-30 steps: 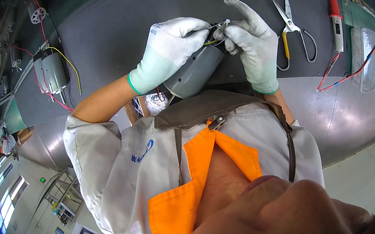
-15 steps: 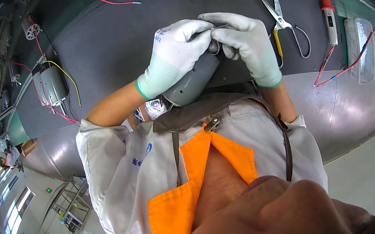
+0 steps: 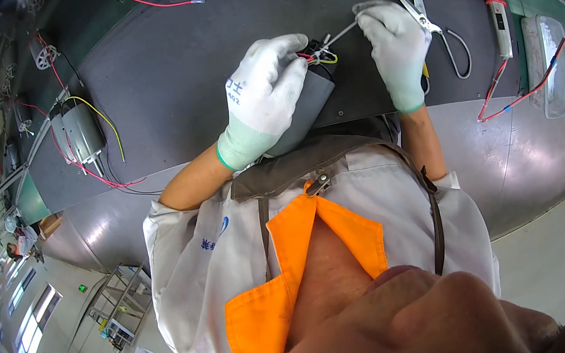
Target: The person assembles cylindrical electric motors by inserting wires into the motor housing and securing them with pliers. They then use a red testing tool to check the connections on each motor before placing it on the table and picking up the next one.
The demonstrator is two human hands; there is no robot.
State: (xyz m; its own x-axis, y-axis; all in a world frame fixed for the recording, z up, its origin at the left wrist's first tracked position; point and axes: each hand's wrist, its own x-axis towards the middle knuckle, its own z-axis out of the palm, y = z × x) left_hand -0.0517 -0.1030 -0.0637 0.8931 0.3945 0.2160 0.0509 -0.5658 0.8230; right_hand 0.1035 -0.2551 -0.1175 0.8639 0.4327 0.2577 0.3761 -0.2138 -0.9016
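Observation:
My left hand (image 3: 262, 88), in a white glove with a green cuff, is closed around the end of a grey motor (image 3: 305, 107) lying near the table's front edge. Red and yellow wires (image 3: 325, 60) are bunched at the motor's dark end cap, next to my left fingertips. From this bunch a thin pale cable tie (image 3: 342, 34) runs up to the right. My gloved right hand (image 3: 394, 43) pinches the tie's far end and stands apart from the motor. Scissors (image 3: 426, 22) lie just beside my right hand, which partly hides their yellow handle.
Another grey motor (image 3: 80, 130) with red, black and yellow leads stands on the left. At right lie a red-and-white pen-shaped tool (image 3: 495, 6) with a cable and a clear plastic box (image 3: 550, 67). Loose wires (image 3: 161, 1) lie at the table's far side.
My right hand has moved right, away from my left, drawing out the tie's tail. The wire bunch now shows. My left hand has shifted slightly down on the motor.

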